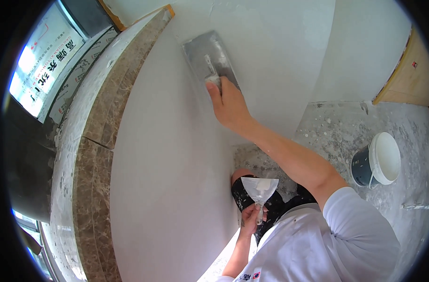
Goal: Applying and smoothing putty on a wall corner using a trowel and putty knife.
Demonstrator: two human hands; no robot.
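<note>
Can read on the window point(49, 60) big black characters, a row of red Latin letters and finer print beside them, plus red marks. Can see smaller dark and red print along the strip point(73, 80) edging it, too small to make out. Can find dark characters and a red emblem point(257, 275) low on the shirt point(308, 239), and a small red label point(414, 64), illegible, on the board point(409, 84).
</note>
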